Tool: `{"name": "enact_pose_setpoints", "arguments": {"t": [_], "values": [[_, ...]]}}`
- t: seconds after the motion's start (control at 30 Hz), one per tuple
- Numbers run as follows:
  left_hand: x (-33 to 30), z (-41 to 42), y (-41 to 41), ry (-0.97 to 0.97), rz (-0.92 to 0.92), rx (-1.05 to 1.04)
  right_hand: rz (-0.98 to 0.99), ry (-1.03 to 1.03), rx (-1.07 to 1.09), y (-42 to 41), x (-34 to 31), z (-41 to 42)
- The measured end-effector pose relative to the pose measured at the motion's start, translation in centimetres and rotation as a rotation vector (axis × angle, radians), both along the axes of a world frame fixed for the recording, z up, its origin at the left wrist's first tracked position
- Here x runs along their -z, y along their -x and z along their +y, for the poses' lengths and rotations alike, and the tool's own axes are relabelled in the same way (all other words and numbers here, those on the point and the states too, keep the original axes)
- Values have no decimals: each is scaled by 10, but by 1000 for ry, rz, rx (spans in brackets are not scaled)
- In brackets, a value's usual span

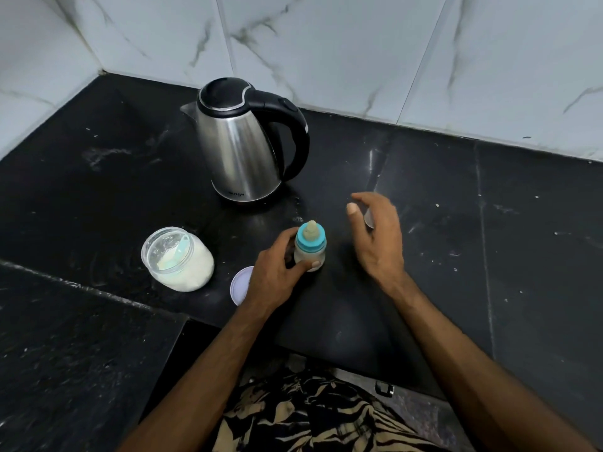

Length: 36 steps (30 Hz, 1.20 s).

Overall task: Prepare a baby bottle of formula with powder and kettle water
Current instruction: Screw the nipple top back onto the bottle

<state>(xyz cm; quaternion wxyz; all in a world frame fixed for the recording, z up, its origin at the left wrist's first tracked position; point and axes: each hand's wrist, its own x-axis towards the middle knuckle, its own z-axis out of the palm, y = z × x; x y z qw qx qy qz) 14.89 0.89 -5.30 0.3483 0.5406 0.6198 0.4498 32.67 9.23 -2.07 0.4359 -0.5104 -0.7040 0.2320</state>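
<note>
Left hand (277, 272) grips the bottle (310, 247) low, fingers wrapped round its base — probably steadying it. Right hand (375, 230) hovers beside, fingers loosely curled over a clear cap (369, 218) — gripped or not, can't tell. Kettle (243, 141) sits beyond the fingertips.

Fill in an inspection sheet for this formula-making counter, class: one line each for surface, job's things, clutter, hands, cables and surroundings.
Surface: black stone counter, speckled with pale crumbs and smears.
Job's things: baby bottle upright, teal collar and teat on, milky contents; steel kettle behind it, lid shut; open powder jar on the left with a teal scoop inside; jar lid lying flat beside the bottle.
Clutter: small clear cap behind the right hand, partly hidden.
Hands: left hand grips the bottle's base; right hand hovers open, holding nothing.
Cables: nothing seen.
Surroundings: white marbled wall tiles; patterned clothing below the counter edge.
</note>
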Motion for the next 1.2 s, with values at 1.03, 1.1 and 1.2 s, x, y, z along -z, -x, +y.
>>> {"name": "enact_pose_setpoints", "arguments": {"t": [1.03, 1.1, 1.2], "values": [[2, -3, -3, 24, -10, -31, -200, -28, -449, 24, -31, -24], [4, -3, -2, 35, -10, -34, -200, -62, -430, 24, -20, -27], [3, -3, -3, 32, -9, -56, -172, -109, -411, 26, -3, -33]]}}
